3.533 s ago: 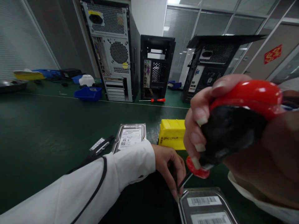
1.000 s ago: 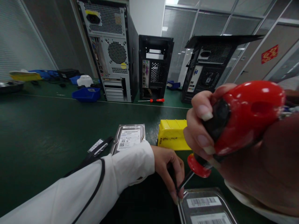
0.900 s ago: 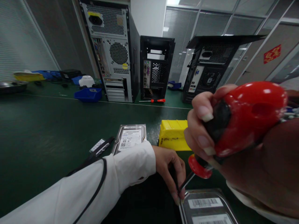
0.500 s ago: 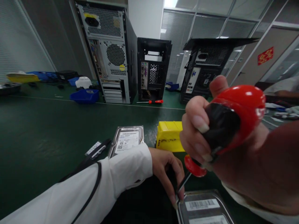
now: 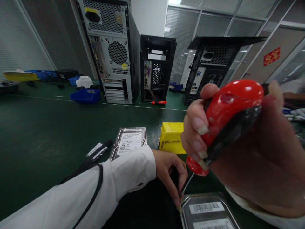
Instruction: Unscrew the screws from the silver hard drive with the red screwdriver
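In the head view my right hand is wrapped round the red and black handle of a screwdriver, close to the camera. The screwdriver's shaft slants down and left to the corner of a hard drive at the bottom edge. There my left hand pinches the shaft near its tip with thumb and fingers; the tip itself and any screw under it are hidden. A second hard drive, label up, lies beyond my left sleeve.
A yellow bin stands just beyond my hands. Farther back are three computer cases, a silver one, a black one and another black one. A red-handled screwdriver and a blue bin lie before them.
The screwdriver handle has turned in my right hand, showing more red on the near side, and my right thumb has shifted. My left hand keeps its place at the drive's corner.
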Action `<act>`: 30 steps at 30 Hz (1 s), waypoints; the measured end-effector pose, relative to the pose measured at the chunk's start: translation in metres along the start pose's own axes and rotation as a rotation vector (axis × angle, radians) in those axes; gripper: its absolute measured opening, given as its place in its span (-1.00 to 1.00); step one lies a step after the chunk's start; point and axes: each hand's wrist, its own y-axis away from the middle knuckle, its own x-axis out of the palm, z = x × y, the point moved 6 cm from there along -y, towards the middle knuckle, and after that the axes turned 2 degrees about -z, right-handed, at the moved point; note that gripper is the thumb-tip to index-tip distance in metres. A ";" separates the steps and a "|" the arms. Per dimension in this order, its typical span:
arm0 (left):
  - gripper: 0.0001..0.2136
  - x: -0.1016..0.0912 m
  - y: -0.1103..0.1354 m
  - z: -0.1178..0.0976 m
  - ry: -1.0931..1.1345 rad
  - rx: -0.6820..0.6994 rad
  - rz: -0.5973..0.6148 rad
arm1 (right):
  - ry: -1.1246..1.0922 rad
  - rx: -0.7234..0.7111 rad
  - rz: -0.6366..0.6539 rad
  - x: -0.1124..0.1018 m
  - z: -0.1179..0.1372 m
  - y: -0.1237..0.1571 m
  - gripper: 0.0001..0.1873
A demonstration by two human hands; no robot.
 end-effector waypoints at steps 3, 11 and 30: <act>-0.75 0.001 0.001 -0.005 -0.006 -0.051 -0.006 | 0.045 -0.032 0.010 0.002 0.001 -0.002 -0.62; -0.71 0.004 0.008 -0.011 0.009 -0.027 -0.096 | 0.032 0.013 -0.005 0.000 0.000 -0.001 -0.65; -0.74 0.006 0.013 -0.011 -0.145 -0.070 -0.166 | -0.058 0.113 0.105 0.012 0.005 0.001 -0.44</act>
